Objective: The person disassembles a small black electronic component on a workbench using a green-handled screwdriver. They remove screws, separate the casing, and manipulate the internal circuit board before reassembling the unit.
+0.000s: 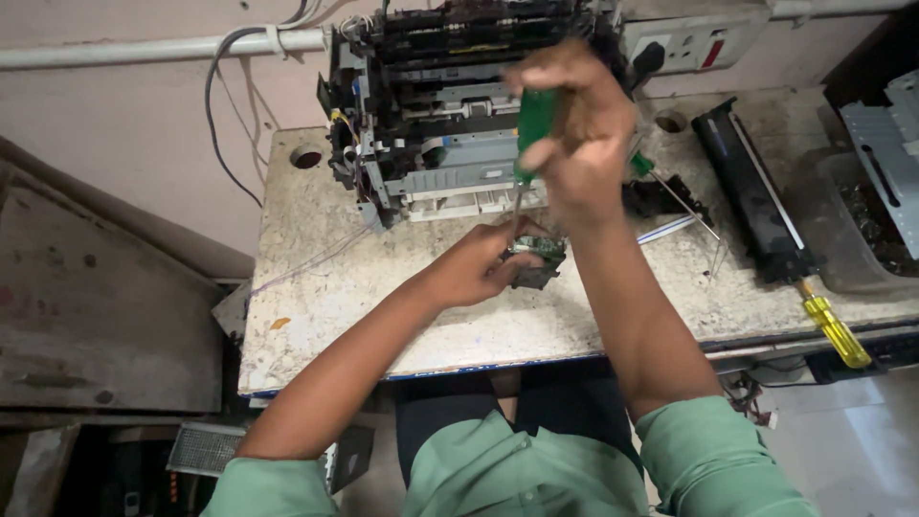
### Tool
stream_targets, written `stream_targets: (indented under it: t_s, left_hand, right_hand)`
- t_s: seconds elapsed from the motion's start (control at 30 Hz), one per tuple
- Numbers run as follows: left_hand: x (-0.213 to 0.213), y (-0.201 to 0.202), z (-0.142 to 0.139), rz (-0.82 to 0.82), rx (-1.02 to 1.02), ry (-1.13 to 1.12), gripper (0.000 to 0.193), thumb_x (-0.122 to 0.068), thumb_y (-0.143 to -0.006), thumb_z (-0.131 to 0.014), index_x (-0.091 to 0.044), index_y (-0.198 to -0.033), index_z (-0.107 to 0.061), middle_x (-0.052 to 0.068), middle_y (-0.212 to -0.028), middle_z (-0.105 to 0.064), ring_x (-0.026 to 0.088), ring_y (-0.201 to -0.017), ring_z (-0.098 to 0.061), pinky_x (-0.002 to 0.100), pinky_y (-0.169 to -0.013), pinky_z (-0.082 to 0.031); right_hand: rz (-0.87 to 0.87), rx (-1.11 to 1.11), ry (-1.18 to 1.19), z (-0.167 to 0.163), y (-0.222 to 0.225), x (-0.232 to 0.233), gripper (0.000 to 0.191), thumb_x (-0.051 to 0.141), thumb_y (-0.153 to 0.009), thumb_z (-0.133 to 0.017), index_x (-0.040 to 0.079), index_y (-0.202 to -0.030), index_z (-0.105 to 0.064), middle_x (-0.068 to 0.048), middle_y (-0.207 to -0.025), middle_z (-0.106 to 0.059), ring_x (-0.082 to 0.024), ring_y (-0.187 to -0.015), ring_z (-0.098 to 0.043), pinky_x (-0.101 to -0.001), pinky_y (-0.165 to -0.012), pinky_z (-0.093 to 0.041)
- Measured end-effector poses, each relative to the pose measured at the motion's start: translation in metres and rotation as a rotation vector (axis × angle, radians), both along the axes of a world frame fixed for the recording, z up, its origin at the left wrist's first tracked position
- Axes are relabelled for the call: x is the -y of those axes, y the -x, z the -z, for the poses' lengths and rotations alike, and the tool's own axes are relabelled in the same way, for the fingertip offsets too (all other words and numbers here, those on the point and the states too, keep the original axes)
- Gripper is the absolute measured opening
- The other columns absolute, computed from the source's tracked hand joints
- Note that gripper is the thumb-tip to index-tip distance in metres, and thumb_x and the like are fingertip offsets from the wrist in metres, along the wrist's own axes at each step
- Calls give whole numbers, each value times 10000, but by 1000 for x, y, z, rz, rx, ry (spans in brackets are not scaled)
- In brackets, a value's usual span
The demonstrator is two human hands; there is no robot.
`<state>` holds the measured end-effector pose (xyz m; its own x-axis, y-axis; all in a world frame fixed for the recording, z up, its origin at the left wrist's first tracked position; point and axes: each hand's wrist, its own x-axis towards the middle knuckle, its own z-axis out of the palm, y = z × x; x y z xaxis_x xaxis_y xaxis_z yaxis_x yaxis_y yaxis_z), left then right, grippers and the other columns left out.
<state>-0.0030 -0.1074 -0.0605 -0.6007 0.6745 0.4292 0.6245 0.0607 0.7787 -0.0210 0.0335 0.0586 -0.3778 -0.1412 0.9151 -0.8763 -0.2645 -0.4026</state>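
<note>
We pinched the small circuit board part (536,257) in our left hand (479,268), mid tabletop (316,287). Right hand (574,134) fisted round green screwdriver (532,144). Looked light, stiff, fragile; best gripped by edges, w/o pressing components.

Three screwdrivers: green-handled screwdriver (533,134), second green screwdriver (670,187), yellow-handled screwdriver (835,330); one stripped printer (450,115), one small circuit-board part (536,260), one long black cartridge (751,191).

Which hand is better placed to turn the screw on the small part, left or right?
Probably the right hand: it grips the green screwdriver, tip down at the small circuit part, which the left hand holds.
</note>
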Motion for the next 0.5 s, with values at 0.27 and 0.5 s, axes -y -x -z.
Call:
stream_targets:
  t_s: [0.27, 0.5]
  left_hand:
    - [1, 0, 6, -29, 95, 92, 366, -163, -998, -653, -73, -1334, -537, 158, -1075, -743, 298, -976, -767, 425, -885, -580]
    - [1, 4, 7, 3, -47, -23, 353, -152, -1000, -667, -50, -1313, -540, 184, -1120, -736, 308, -1028, -759, 404, -913, -583]
  right_hand:
    - [329, -25, -86, -2, -9, 3, 334, 401, -963, -767, 110, -1109, -697, -101, -942, -696, -246, -892, -685, -425, -820, -592]
    - [-443, 357, -9, -1, -6, -2, 213, 353, -1107, -645, 168, -1210, -660, -73, -1003, -674, -164, -983, -663, -404, -1060, -557]
